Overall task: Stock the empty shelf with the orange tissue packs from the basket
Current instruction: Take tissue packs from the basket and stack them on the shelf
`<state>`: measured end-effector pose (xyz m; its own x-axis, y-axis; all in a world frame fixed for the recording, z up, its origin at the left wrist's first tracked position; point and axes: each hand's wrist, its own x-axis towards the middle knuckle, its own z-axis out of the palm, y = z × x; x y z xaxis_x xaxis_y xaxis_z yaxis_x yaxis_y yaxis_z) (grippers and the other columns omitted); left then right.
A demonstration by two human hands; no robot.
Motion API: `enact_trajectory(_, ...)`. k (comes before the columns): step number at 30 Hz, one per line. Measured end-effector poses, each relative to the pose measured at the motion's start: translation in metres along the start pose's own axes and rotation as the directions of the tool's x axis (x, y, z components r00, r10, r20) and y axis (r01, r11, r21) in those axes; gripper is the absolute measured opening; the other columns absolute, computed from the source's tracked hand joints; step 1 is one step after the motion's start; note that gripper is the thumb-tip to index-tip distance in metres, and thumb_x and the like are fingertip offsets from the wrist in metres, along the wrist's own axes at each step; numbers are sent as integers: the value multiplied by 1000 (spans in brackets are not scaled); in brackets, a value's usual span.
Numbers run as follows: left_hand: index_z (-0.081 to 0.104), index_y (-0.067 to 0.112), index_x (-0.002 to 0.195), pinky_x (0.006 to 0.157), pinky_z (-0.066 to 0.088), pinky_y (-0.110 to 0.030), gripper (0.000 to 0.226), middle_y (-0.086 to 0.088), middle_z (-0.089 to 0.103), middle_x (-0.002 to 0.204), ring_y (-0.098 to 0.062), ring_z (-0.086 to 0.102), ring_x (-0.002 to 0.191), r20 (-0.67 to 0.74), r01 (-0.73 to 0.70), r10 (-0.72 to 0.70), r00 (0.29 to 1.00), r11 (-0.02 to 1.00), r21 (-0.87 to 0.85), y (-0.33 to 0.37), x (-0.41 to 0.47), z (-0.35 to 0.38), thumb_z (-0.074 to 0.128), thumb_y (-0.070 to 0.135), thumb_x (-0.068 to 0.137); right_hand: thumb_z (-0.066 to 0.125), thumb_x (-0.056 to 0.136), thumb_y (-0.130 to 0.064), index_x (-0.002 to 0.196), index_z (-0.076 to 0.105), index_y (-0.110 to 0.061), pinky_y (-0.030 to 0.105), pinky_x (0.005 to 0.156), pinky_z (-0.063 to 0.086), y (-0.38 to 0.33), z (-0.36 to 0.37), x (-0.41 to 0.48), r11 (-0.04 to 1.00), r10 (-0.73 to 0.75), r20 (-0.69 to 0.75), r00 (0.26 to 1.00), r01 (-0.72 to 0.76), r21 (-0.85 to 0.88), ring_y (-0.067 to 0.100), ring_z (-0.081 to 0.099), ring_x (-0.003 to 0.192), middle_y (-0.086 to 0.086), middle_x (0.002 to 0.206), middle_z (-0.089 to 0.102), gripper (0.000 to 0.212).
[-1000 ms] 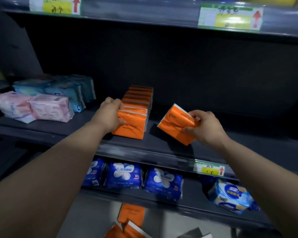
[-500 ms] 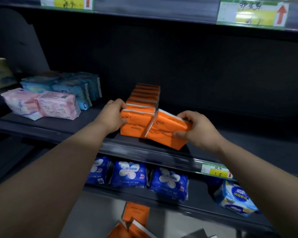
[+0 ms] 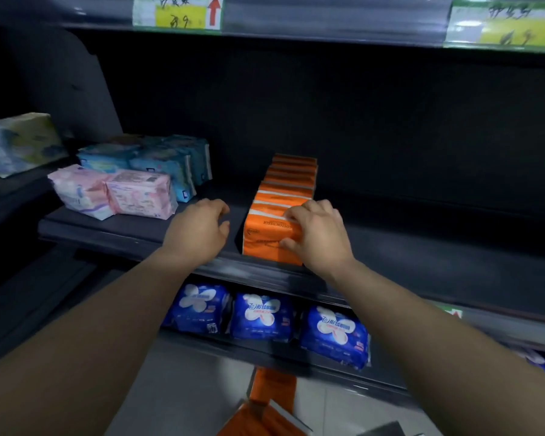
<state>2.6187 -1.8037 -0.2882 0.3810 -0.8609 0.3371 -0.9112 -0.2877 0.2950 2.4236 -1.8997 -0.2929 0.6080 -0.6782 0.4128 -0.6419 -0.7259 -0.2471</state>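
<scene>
Front orange tissue pack (image 3: 265, 237): stands upright at the front lip of the shelf (image 3: 422, 256), closing the row of orange packs (image 3: 291, 174) that runs straight back from it.
Right hand (image 3: 320, 234): grips the front orange tissue pack at its right end, fingers curled over the top edge and thumb pressed on the printed front face.
Left hand: (image 3: 199, 231) is just beside the pack's left side, apart from it, with fingers loosely curled and nothing in them. Whether it touches the shelf cannot be told.
Same shelf, left: pink packs (image 3: 123, 196) are at the front and light-blue packs (image 3: 158, 162) behind them, well apart from the orange row.
Lower shelf: dark-blue packs (image 3: 261, 316) stand side by side under the hands.
Bottom of view: more orange packs (image 3: 271, 385) lie below the shelves. What holds them is not visible.
Upper shelf edge: yellow price tags (image 3: 177, 11) carry red arrows.
</scene>
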Motion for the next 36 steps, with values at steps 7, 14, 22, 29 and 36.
enact_trajectory(7,55,15,124,84,47,-39,35,-9,57,122,-27,54,109,-24,27,-27,999,999,-33,-10,-10,6,53,22,91,73,76,-33,121,58,-24,32,95,33,-5,17,12,998,24,-47,999,-27,-60,21,41,108,2,115,52,48)
enact_trajectory(14,50,16,131,87,48,-42,40,-9,55,126,-28,53,111,-32,41,-44,999,996,-76,4,-20,2,52,21,91,75,70,-45,129,47,-26,31,101,28,-2,7,2,999,41,-32,999,-42,-16,21,38,115,0,125,46,68)
enact_trajectory(22,51,18,133,87,47,-40,42,-9,57,123,-29,52,111,-20,-20,19,1000,999,-40,51,-30,-18,51,24,91,63,81,-47,134,47,-24,33,103,26,23,-42,-25,998,49,-48,998,-51,-31,19,38,127,-1,136,47,60)
enact_trajectory(29,51,18,133,89,46,-41,44,-9,56,125,-31,52,112,-6,-68,68,998,997,-29,109,-40,-27,51,26,90,61,86,-40,136,48,-18,34,113,22,74,-100,-77,988,105,-27,994,-108,-109,22,40,132,3,141,48,56)
enact_trajectory(36,52,18,132,95,44,-41,45,-9,57,127,-32,52,115,36,-213,218,975,971,-107,216,-62,0,54,26,88,62,85,-40,134,50,-20,34,116,17,136,-163,-167,955,221,-13,975,-219,-202,18,41,132,1,140,49,55)
